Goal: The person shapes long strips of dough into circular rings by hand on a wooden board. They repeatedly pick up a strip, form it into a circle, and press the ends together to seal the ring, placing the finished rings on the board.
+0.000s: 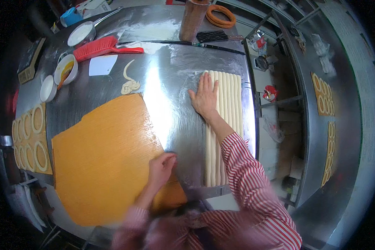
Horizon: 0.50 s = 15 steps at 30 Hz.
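Long pale dough strips (223,125) lie side by side on the right of the metal table. My right hand (205,96) rests flat near their far end, fingers stretched over the leftmost strips and thumb out to the left. My left hand (162,168) is closed, fingers curled in, at the right edge of a large orange-brown sheet (106,146). Whatever it may hold is hidden. A twisted scrap of dough (130,86) lies just beyond the sheet.
A red brush (96,48), white scraper (103,65), bowl with yellow liquid (66,68) and floured pan (81,34) stand back left. Dough rings (38,118) lie on boards at left. Far back are a rolling pin (192,21), dark brush (212,36) and thin rod (187,43).
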Tool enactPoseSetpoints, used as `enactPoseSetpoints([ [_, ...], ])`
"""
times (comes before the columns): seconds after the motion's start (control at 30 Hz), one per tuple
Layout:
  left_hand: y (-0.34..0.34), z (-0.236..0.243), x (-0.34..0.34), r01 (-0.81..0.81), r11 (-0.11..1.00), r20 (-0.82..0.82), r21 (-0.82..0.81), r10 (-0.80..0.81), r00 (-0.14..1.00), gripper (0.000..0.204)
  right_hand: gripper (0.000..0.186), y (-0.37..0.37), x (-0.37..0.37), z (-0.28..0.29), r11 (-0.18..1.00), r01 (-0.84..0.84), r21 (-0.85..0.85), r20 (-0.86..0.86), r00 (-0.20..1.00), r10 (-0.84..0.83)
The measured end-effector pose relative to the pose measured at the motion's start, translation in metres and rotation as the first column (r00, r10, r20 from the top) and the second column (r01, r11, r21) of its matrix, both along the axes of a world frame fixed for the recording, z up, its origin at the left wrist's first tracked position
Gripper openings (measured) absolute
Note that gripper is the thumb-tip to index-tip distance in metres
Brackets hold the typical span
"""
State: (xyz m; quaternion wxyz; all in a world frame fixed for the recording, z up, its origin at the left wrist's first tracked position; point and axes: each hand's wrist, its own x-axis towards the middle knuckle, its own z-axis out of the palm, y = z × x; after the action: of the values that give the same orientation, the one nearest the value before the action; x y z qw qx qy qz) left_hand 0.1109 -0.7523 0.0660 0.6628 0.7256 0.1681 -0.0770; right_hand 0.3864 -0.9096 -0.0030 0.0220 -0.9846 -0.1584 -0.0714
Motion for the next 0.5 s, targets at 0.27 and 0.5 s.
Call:
enactPoseSetpoints([
  [0.27,-0.006,0.006,0.11,-0.102,0.991,0.185,0.091,0.084,0.979,0.018,0.071,0.018,-0.006,0.025,0.962,-0.196,0.192,-0.145,0.964,0.225],
  [0.5,0.005,-0.007,0.164,-0.153,0.979,0.263,0.136,0.113,0.958,0.022,0.068,0.024,0.022,0.005,0.898,-0.058,0.436,-0.054,0.994,0.09],
])
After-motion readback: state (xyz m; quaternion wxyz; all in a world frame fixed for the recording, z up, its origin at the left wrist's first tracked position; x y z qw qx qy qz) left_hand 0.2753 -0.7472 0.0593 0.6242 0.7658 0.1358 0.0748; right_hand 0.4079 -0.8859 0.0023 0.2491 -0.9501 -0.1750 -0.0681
